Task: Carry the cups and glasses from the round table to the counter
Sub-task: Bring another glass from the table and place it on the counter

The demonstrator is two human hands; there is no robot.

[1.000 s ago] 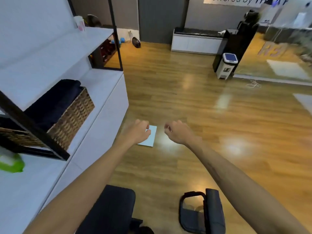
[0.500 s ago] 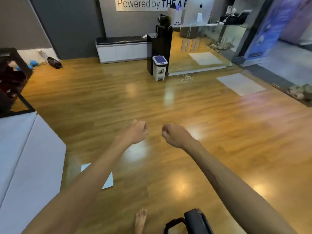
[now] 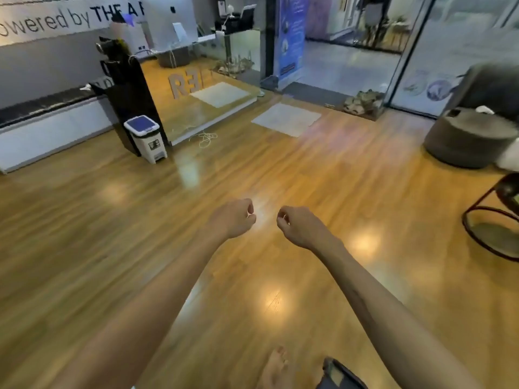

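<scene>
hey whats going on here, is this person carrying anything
No. A person stands barefoot on a glossy wooden floor with both bare arms stretched forward. The left hand and the right hand are loosely curled into fists and hold nothing. No cups or glasses show in this view. A white pedal bin with a blue lid stands beside a tall black cabinet, and a dark round metal-framed stand sits at the right edge.

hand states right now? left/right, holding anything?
Left hand: closed in a loose fist, holding nothing visible.
Right hand: closed in a loose fist, holding nothing visible.
</scene>
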